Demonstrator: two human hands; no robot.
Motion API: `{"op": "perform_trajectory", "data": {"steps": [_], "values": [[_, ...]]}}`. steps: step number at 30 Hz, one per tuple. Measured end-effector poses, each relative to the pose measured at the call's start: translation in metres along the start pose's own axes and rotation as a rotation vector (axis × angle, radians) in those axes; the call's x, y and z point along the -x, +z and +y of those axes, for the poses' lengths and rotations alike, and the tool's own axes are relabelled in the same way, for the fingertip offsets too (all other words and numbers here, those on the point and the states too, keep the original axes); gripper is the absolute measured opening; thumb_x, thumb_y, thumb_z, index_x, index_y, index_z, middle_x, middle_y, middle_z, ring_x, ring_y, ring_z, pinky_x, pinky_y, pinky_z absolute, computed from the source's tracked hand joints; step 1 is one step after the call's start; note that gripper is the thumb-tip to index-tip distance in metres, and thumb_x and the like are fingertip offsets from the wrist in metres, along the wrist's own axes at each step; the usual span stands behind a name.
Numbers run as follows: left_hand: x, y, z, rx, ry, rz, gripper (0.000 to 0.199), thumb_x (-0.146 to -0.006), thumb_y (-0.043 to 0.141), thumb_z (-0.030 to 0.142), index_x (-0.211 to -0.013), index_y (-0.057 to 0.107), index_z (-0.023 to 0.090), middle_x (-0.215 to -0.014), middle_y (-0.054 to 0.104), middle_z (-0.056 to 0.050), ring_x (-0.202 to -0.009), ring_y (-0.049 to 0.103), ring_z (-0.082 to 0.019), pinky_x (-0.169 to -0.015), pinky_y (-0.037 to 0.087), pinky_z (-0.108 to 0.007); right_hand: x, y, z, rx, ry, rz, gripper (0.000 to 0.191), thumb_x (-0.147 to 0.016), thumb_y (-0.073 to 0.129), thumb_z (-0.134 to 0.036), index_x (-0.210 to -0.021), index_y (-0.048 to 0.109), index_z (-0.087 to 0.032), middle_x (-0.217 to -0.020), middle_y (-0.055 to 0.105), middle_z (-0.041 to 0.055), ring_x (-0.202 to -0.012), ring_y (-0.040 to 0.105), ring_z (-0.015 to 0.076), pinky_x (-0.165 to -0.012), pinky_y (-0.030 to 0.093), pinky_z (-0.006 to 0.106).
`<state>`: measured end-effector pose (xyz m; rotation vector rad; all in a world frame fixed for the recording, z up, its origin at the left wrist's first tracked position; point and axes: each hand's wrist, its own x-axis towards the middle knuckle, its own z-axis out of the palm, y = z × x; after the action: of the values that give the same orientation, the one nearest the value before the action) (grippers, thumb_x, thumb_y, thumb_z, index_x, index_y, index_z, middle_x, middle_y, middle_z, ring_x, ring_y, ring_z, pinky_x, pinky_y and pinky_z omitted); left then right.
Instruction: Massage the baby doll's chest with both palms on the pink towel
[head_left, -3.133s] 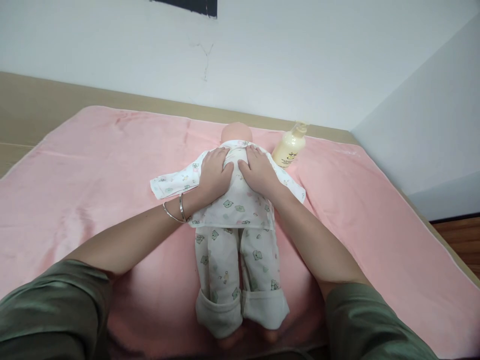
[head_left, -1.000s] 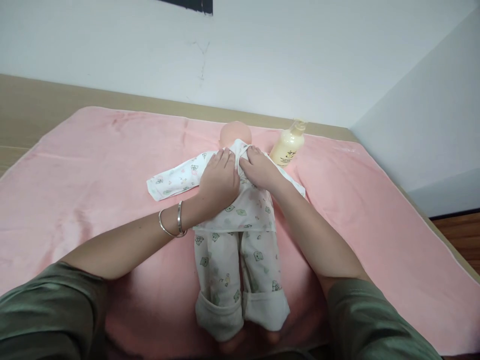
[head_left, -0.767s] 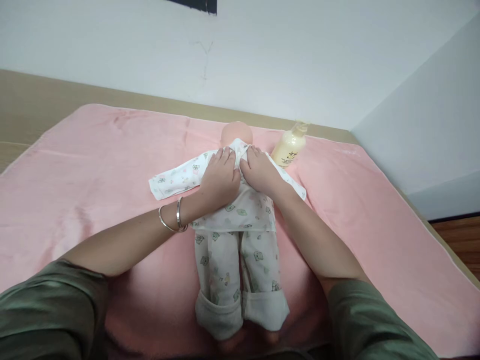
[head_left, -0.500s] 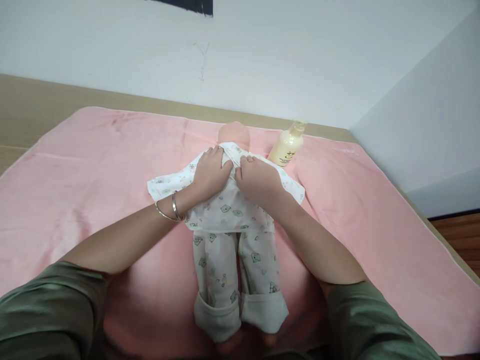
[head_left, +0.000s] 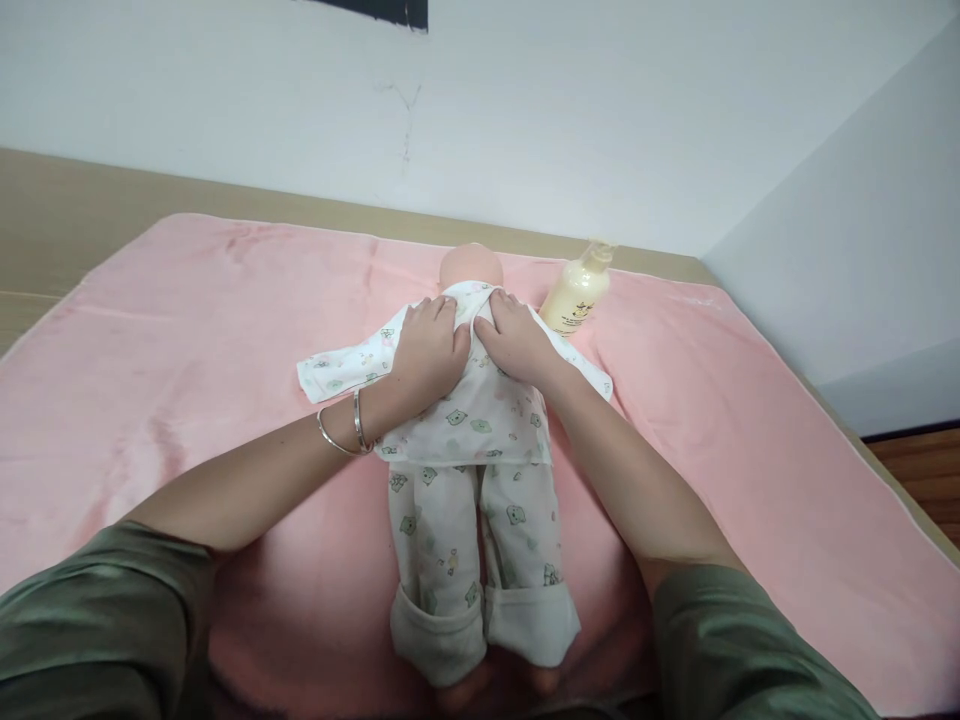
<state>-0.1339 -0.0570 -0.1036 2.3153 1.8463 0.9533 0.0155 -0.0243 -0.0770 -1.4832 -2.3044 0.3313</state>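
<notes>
A baby doll (head_left: pixel 471 266) lies on its back or front, I cannot tell which, with its head away from me. It wears a white printed top (head_left: pixel 480 425) and matching trousers (head_left: pixel 444 530) with turned-up cuffs; its feet poke out below. My left hand (head_left: pixel 429 350) lies flat on the left side of the top's chest, fingers stretched toward the neck, two silver bangles at the wrist. Resting on the other side of the chest is my right hand (head_left: pixel 517 338), its fingers extended near the collar. The sleeves spread out to both sides.
A pale yellow pump bottle (head_left: pixel 574 298) stands on the pink blanket (head_left: pixel 285 290), just beyond the doll's right-hand sleeve. The blanket covers a light wooden surface (head_left: pixel 90 190) that meets a white wall (head_left: pixel 540 120) behind.
My right hand has gone from curled fingers at the top's front fold to lying flatter near the collar. My left hand stays nearly in place on the chest.
</notes>
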Motion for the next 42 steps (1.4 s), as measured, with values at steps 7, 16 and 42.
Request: {"op": "perform_trajectory", "data": {"steps": [7,16,42], "values": [[0.003,-0.012,0.010,-0.026,0.082,-0.051,0.029,-0.096,0.032,0.017,-0.103,0.061,0.013,-0.110,0.067,-0.019,-0.106,0.060,-0.033,-0.099,0.049,-0.048,0.004,-0.018,0.000,-0.025,-0.026,-0.096,0.037,-0.099,0.038,-0.037,-0.121,0.056,-0.013,-0.133,0.064,0.0198,-0.122,0.060,0.0359,-0.107,0.048,0.054],[-0.003,-0.001,0.001,0.090,-0.068,-0.025,0.029,-0.092,0.038,0.022,-0.112,0.059,0.017,-0.121,0.066,-0.016,-0.118,0.057,-0.034,-0.108,0.044,-0.053,0.026,-0.002,-0.029,0.237,-0.155,0.008,0.039,-0.096,0.033,-0.009,-0.126,0.057,-0.003,-0.139,0.060,0.0259,-0.136,0.053,0.0347,-0.119,0.040,0.050],[0.003,0.009,-0.003,0.094,-0.042,0.027,0.053,-0.096,0.033,0.027,-0.140,0.054,0.005,-0.142,0.060,-0.019,-0.133,0.052,-0.034,-0.121,0.036,-0.051,0.007,0.009,0.005,0.056,-0.108,0.044,0.061,-0.096,0.038,-0.031,-0.147,0.045,0.002,-0.158,0.044,0.0266,-0.151,0.038,0.0360,-0.126,0.028,0.055]]}}
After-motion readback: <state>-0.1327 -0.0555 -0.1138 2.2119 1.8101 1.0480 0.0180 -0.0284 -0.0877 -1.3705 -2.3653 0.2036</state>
